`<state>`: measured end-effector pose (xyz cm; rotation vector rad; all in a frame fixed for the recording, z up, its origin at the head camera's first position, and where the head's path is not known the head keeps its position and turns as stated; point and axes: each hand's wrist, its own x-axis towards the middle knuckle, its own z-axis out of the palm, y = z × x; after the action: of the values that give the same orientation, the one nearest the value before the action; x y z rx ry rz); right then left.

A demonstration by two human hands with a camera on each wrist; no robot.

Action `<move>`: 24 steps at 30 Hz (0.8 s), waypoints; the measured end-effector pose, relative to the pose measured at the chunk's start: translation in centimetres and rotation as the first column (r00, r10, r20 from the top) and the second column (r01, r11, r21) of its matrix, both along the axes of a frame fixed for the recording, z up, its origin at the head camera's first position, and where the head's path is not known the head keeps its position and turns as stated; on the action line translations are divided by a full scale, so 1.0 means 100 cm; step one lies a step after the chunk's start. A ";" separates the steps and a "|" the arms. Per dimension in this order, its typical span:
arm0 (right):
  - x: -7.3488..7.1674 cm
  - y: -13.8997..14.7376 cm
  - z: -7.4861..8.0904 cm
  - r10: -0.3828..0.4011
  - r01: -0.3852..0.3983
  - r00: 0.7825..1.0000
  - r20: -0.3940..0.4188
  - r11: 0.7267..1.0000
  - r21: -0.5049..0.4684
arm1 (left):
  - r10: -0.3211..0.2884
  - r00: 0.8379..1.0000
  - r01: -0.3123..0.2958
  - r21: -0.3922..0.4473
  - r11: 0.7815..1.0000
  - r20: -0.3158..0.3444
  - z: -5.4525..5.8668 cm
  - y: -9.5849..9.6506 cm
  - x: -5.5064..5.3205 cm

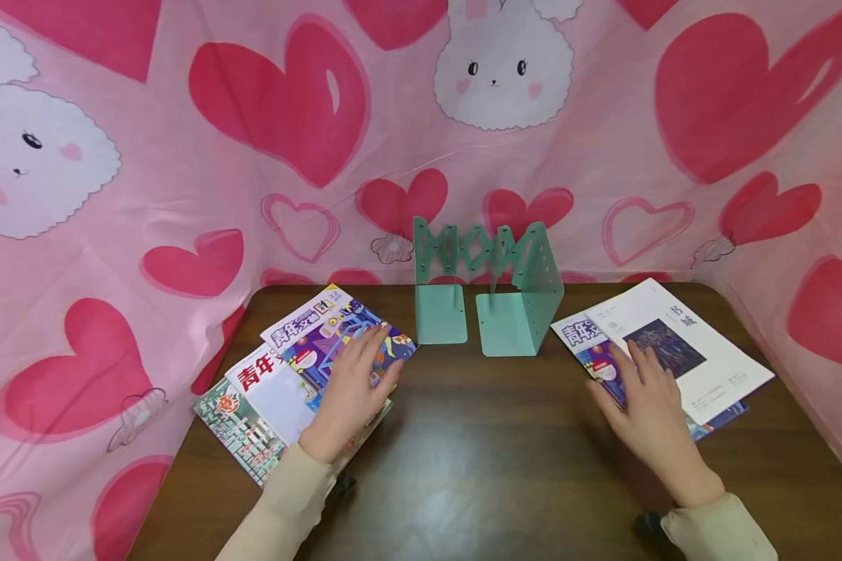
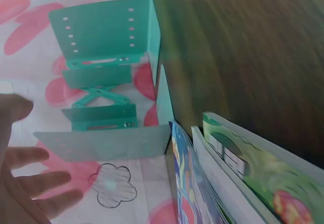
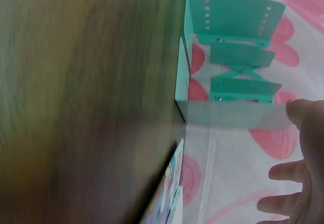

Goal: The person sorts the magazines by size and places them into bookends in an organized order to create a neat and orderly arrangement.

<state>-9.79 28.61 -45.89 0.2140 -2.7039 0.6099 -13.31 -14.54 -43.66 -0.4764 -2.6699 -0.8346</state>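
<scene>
My left hand hovers with fingers stretched out over a fanned stack of magazines, the topmost a purple-and-blue magazine. Under that one lie a white magazine with red lettering and a green one. On the other side my right hand reaches over a second pile, its fingers spread above a purple magazine and a white magazine with a dark picture. Between the piles, at the back, stands a mint-green expandable bookend; it holds nothing between its two end plates.
The dark wooden table ends at a pink heart-and-bunny cloth that hangs behind and at both sides. Part of a blue magazine sticks out from under the right pile.
</scene>
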 end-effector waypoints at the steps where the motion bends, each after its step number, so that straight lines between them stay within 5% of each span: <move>1: -0.002 0.003 0.001 0.003 -0.003 1.000 0.008 1.000 0.001 | -0.006 1.000 0.006 0.041 0.999 -0.001 0.001 0.001 -0.002; 11: -0.022 0.036 0.016 -0.023 0.005 0.981 0.192 0.996 0.093 | -0.019 0.998 -0.001 0.313 0.950 0.061 0.012 0.016 -0.026; 17: -0.039 0.061 0.015 -0.056 0.000 0.941 0.334 0.986 0.165 | -0.013 0.998 -0.007 0.311 0.951 0.062 0.015 0.023 -0.044; 24: -0.054 0.082 0.009 -0.097 -0.011 0.868 0.488 0.977 0.213 | -0.019 0.999 0.007 0.332 0.943 0.032 0.015 0.032 -0.063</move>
<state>-15.20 36.78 -45.01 0.0491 -3.2678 0.4040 -19.62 -11.29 -42.20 -0.3979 -2.4847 -1.2785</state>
